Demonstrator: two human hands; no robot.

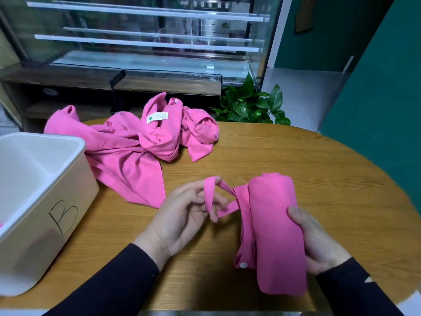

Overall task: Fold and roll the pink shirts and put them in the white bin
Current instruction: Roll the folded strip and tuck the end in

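Right hand (319,242) grip curls round the rolled pink shirt (276,231), near right on the wooden tabletop (307,151). Left hand (182,215) grip pinches its pink strap (210,195). Unfolded pink shirts (136,142) lie far centre; white bin (41,201) at left.

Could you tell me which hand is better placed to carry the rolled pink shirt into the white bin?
Right: the right hand grips the rolled shirt, while the left hand only holds its strap. However, the bin sits left.

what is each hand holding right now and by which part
Right hand grips the rolled pink shirt by its side; left hand holds its strap looped over the fingers.
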